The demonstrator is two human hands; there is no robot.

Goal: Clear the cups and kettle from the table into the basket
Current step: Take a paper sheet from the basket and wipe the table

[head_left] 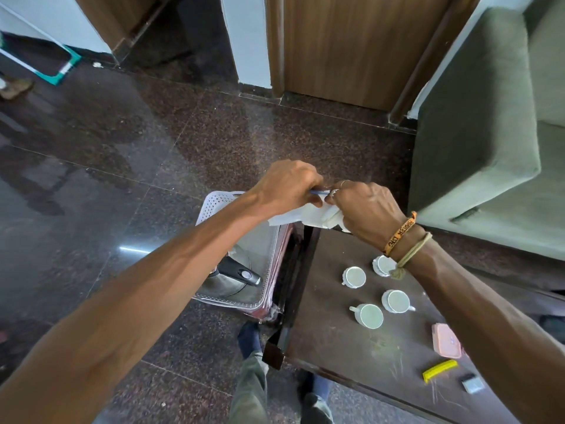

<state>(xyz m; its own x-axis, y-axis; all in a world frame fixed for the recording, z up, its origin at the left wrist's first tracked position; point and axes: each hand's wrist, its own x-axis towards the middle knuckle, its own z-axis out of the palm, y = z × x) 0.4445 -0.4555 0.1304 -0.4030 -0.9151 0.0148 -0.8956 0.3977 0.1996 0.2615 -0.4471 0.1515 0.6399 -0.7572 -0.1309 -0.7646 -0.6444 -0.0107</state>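
The scratched dark tabletop (336,347) carries four cups (368,315), near a grey sofa (477,133). The kettle (226,276) lies in the basket (214,203) on the glossy stone floor (122,148). Above the basket, the left grip (287,186) and right grip (363,209) both pinch a white cloth (308,217).

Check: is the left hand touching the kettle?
Apart. The head view shows the left hand raised, pinching a white cloth together with the right hand, while the kettle lies below in the basket.
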